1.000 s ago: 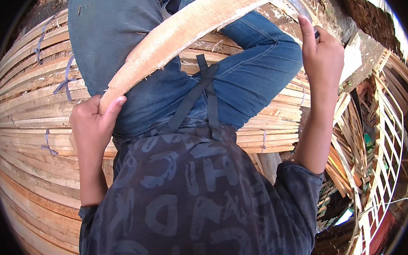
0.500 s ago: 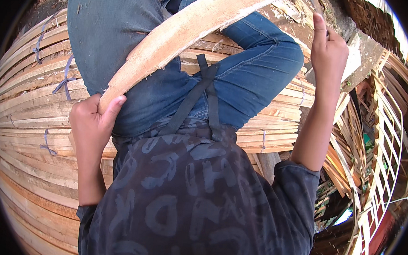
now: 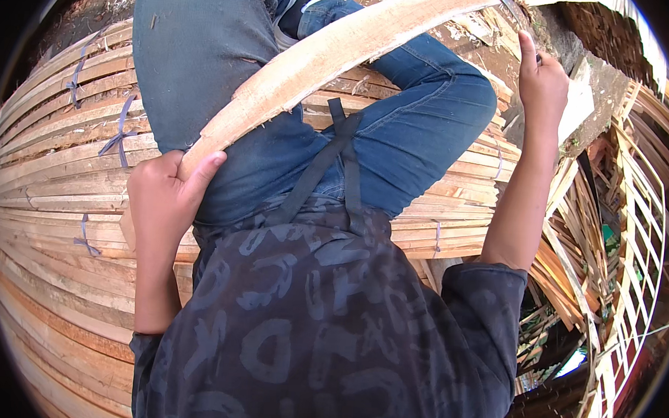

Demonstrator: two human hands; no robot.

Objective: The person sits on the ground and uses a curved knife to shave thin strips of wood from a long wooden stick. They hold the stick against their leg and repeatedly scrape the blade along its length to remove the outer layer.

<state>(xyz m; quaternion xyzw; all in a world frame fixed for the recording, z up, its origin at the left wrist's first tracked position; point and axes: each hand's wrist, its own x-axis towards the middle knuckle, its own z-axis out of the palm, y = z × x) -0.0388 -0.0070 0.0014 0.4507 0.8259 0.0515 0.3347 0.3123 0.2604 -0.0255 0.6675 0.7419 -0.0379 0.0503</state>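
Observation:
A long pale wooden slat (image 3: 335, 54) slants across my legs, its near left end gripped in my left hand (image 3: 170, 189) with the thumb lying on top. Its bark-free face is turned up, with ragged fibres along the lower edge. My right hand (image 3: 544, 80) is closed around the dark handle of a knife, the thumb stretched forward. The knife's grey blade (image 3: 509, 5) reaches up to the far right end of the slat and appears to touch it. Part of the blade runs close to the upper rim of the picture.
Bundled wooden strips (image 3: 57, 164) tied with purple cord lie under and left of my legs. To the right stand loose split sticks (image 3: 565, 274) and a pale lattice panel (image 3: 634, 262). Beyond my knees are a grey stone block (image 3: 583, 93) and wood shavings on the soil.
The slat and my left hand sit slightly further right and lower in the picture. More of the knife blade shows at the slat's far end; both grips stay the same.

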